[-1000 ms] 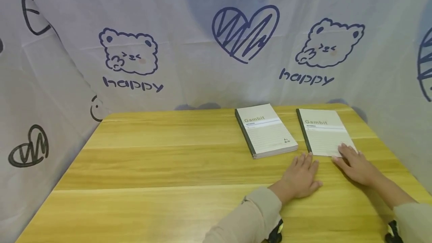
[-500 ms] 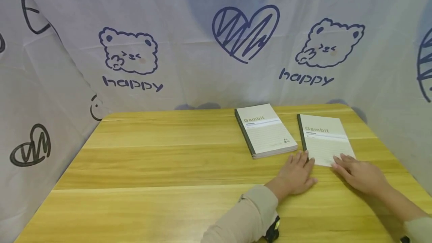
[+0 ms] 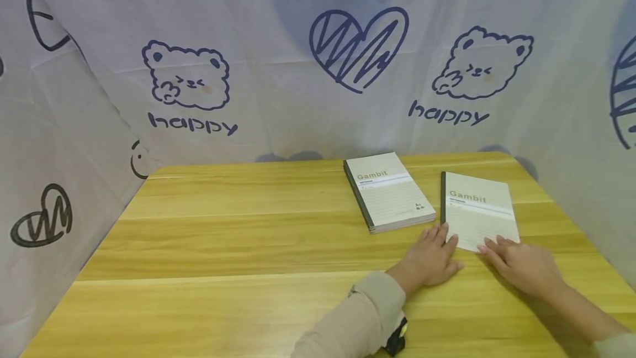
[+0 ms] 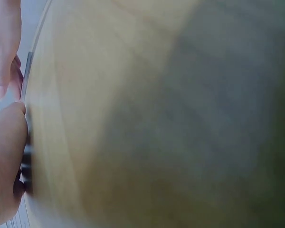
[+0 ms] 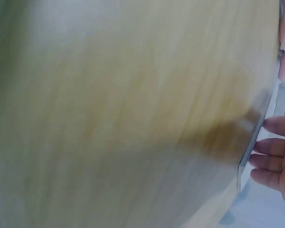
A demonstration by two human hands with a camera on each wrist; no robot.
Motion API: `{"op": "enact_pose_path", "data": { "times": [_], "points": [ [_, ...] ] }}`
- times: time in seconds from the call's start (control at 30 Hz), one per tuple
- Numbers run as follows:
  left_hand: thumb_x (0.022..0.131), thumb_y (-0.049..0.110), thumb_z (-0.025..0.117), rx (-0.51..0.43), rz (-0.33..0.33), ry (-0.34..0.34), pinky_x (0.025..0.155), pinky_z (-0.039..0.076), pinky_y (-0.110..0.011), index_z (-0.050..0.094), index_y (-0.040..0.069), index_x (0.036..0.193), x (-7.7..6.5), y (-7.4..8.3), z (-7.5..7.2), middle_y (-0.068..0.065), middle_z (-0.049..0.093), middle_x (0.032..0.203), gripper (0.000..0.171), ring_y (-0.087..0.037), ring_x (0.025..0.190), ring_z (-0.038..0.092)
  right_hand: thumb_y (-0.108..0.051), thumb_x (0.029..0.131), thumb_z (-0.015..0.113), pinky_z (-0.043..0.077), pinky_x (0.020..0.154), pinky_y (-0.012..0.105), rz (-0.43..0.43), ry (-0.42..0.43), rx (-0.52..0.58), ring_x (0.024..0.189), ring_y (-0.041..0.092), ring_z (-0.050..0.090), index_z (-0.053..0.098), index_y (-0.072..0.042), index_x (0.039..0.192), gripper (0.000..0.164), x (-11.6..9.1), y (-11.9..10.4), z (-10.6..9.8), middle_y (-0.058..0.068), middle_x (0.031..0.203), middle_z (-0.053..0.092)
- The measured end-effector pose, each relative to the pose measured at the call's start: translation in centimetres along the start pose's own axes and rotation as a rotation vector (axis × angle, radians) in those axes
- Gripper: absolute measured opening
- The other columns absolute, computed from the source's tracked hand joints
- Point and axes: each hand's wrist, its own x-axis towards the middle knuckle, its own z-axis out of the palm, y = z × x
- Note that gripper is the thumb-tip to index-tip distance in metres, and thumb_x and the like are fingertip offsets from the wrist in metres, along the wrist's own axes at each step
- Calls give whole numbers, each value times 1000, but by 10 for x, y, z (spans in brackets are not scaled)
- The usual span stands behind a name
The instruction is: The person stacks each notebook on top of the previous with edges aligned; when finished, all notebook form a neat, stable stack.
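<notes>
A white notebook (image 3: 479, 209) marked "Gambit", with a dark spine, lies at the table's right. My right hand (image 3: 524, 267) rests its fingertips on the cover by the near edge, thumb along that edge. Flat on the table, my left hand (image 3: 429, 256) touches the notebook's near left corner with its fingertips. The right wrist view catches my right fingers (image 5: 270, 154) at the notebook's edge (image 5: 256, 137). To the left lies a small stack of matching notebooks (image 3: 390, 192), just beyond my left fingertips.
The wooden table (image 3: 223, 247) stretches left of both hands. Behind it hangs a white cloth (image 3: 278, 98) printed with bears, hearts and "happy". Beige sleeves cover both forearms, and a black device (image 3: 396, 338) shows beneath the left one.
The right notebook has slid toward me and turned slightly clockwise under my right hand, which drew back and left. My left hand shifted slightly left. The stack stays put.
</notes>
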Motion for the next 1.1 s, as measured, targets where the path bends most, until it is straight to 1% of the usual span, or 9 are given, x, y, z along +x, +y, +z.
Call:
{"op": "enact_pose_path", "data": {
  "times": [0.27,0.43,0.53,0.63,0.73,0.8,0.9,1.0,1.1],
  "points": [
    [97,55,19,8,32,-8,115,15,-22,20,28,148,-5,-2,-1,2,16,156,58,-14,144,15,-10,87,61,48,71,55,27,238,218,85,44,63,69,2,90,15,3,8,6,23,91,68],
    [96,56,19,3,39,-22,116,14,-22,21,30,148,-8,-2,-1,3,17,156,57,-13,144,14,-2,83,60,44,75,58,87,344,267,89,51,57,64,13,96,20,2,12,11,34,94,61],
    [96,56,19,-3,36,-23,116,15,-23,22,31,147,-10,-3,-2,3,17,155,57,-15,144,15,-3,82,60,44,72,61,129,358,276,84,53,54,61,18,99,27,2,15,13,39,91,57],
    [96,57,20,-27,23,-15,116,16,-24,24,32,147,-11,-4,-4,1,20,155,57,-17,142,20,-9,83,60,45,62,58,201,301,281,77,50,54,59,19,102,34,0,18,13,39,88,55],
    [97,54,26,-74,-10,63,111,26,-25,31,24,145,-9,-6,-5,-4,37,147,57,-15,134,36,-22,89,56,44,59,56,293,157,281,81,50,53,54,19,112,47,-1,22,11,40,95,52],
    [96,51,32,-120,-49,134,99,38,-21,36,19,142,-8,-7,-5,-2,49,133,56,-11,119,48,-29,92,51,44,61,56,332,71,278,87,52,51,49,19,118,55,-1,24,10,42,103,51],
    [95,49,37,-185,-127,209,84,43,-17,42,17,137,-5,-6,-6,3,56,117,53,-7,103,53,-35,94,46,44,69,60,342,-24,274,99,58,47,40,20,125,63,0,25,8,43,116,46],
    [94,51,39,-255,-218,206,83,43,-18,45,18,134,-3,-2,-6,3,56,118,52,-7,104,52,-39,96,43,45,68,60,327,-92,249,102,59,47,33,20,130,68,1,24,8,44,121,42],
    [93,53,41,-300,-304,163,86,43,-19,45,19,133,-1,4,-8,3,55,119,53,-8,107,51,-43,96,40,46,65,58,313,-144,221,101,59,48,28,19,133,72,2,22,7,45,122,41]
  ]
}}
